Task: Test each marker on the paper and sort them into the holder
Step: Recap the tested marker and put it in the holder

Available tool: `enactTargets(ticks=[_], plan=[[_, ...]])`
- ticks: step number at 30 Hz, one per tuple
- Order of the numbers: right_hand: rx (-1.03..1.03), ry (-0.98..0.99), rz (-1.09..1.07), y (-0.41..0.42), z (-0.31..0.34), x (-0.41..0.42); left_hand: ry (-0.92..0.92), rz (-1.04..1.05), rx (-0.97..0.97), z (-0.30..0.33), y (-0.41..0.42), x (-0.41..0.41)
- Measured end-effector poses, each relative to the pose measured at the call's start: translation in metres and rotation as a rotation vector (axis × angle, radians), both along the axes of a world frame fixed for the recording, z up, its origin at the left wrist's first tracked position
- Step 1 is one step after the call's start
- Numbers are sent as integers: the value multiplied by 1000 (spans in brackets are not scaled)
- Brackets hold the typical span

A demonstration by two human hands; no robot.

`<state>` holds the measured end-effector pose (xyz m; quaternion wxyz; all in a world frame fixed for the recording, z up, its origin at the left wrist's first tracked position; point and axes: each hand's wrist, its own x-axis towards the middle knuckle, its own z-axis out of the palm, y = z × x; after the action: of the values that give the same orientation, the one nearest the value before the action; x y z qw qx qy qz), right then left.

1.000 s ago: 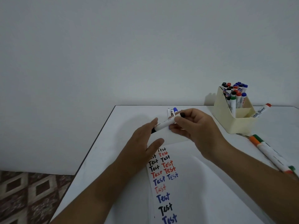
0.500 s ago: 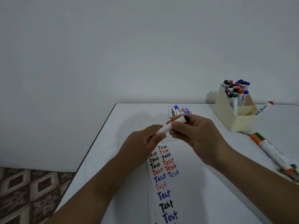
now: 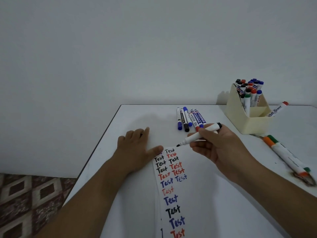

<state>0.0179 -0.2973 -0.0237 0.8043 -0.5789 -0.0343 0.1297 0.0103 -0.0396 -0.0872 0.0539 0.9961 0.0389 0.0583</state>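
Fingers (image 3: pixel 197 135) pinching uncapped marker (image 3: pixel 199 134), loose markers (image 3: pixel 189 120) behind, holder (image 3: pixel 248 121) right

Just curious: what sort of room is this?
Probably a plain home or office corner: a white table against a bare wall, a patterned floor, a marker holder.

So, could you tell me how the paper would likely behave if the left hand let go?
The paper is a thin strip, so probably floppy and light. It may slide under the marker, since the left hand is pinning it to the smooth table.
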Motion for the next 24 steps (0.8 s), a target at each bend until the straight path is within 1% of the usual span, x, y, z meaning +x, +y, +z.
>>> enactTargets(ticks=[3, 7, 10, 13, 16, 19, 22, 24], plan=[[-32, 20, 49, -7, -7, -7, 41, -17, 18, 0, 0, 2], [-161, 44, 82, -10, -18, -13, 44, -7, -3, 0, 0, 1], [-158, 43, 108, -8, -22, -16, 37, -13, -24, 1, -1, 1], [-208, -47, 136, -8, -21, -21, 14, -30, -26, 0, 0, 2], [-343, -206, 198, -9, -22, -30, -14, -69, -32, 2, -4, -1], [-467, -324, 264, -9, -26, -34, 16, -162, -68, 4, -15, -2], [-511, -344, 289, -8, -31, -33, 107, -220, 49, 2, -20, -2], [-530, -340, 285, -8, -35, -31, 159, -218, 84, 2, -19, -3]])
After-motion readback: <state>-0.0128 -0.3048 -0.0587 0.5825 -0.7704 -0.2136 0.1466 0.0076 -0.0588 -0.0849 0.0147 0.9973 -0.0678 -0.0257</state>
